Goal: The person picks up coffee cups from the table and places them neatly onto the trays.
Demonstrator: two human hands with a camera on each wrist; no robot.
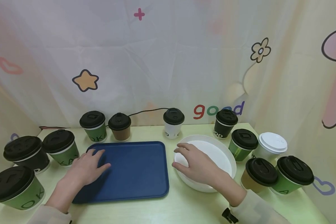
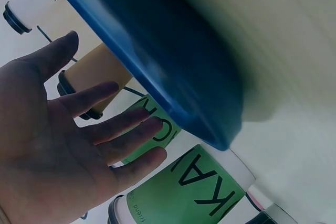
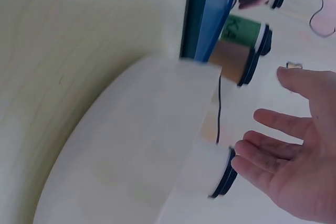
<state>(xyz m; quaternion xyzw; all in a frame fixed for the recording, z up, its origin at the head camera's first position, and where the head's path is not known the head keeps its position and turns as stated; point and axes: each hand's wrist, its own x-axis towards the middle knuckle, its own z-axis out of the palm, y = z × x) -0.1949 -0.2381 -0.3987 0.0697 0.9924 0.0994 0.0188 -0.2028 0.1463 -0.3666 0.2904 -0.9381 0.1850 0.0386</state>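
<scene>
Nearest, at the lower left of the frame, a large green cup [image 1: 23, 194] is standing on the pale desk [image 1: 123, 213]. Left of centre, the person's left hand [image 1: 86, 167] is hovering over the left side of a blue tray [image 1: 137, 171], its fingers spreading loosely and holding nothing. Right of centre, the right hand [image 1: 198, 163] is hanging above a round white dish [image 1: 218, 152], its fingers bending slightly and gripping nothing. Both wrist views are showing the fingers apart from tray and dish. The tray and dish are lying side by side in the middle, probably so that each hand is having one within easy reach.

At the lower right, a brown cup [image 1: 252, 182] and a green-sleeved cup [image 1: 286, 185] are standing close together. Farther back, a black cup [image 1: 34, 160] and a mid-sized green cup [image 1: 65, 154] are flanking the tray at the left, while a short green cup [image 1: 238, 149] and a white-lidded cup [image 1: 272, 143] are standing right of the dish. The cups are likely lining the edges because tray and dish are taking up the middle.

Along the far edge, four more lidded cups [image 1: 120, 133] are standing in a spaced row before a printed curtain [image 1: 156, 68].
</scene>
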